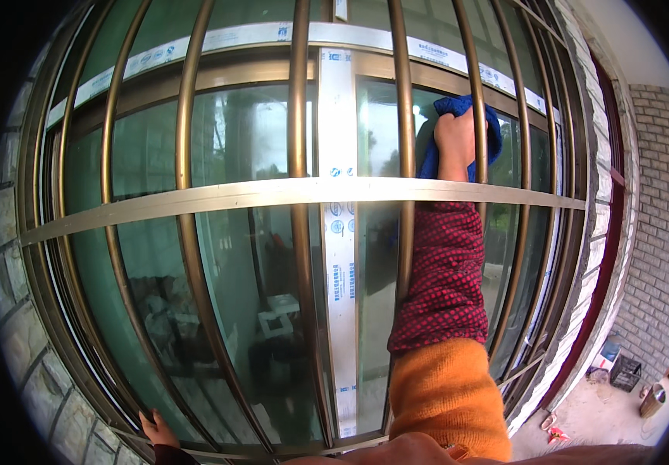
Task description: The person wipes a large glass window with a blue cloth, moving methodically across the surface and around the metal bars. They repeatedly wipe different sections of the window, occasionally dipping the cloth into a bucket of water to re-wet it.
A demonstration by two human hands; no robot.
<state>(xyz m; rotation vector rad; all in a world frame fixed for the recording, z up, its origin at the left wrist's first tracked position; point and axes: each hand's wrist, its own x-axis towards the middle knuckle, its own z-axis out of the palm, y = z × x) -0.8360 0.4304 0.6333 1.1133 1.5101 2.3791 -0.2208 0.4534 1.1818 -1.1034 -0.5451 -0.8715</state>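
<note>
My right hand reaches between the bronze bars of a window grille and grips a blue cloth. The cloth lies against the upper part of the right glass pane. One upright bar passes in front of the hand. A red-dotted sleeve cover and an orange knitted sleeve clothe that arm. At the lower left, my left hand is at the grille's bottom rail, near the foot of a bar; whether its fingers close around anything is unclear.
A flat metal crossbar spans the grille. Printed protective film covers the window's middle post. Rough stone blocks edge the window. On the ground at right are a black crate, a bucket-like container and a brick wall behind.
</note>
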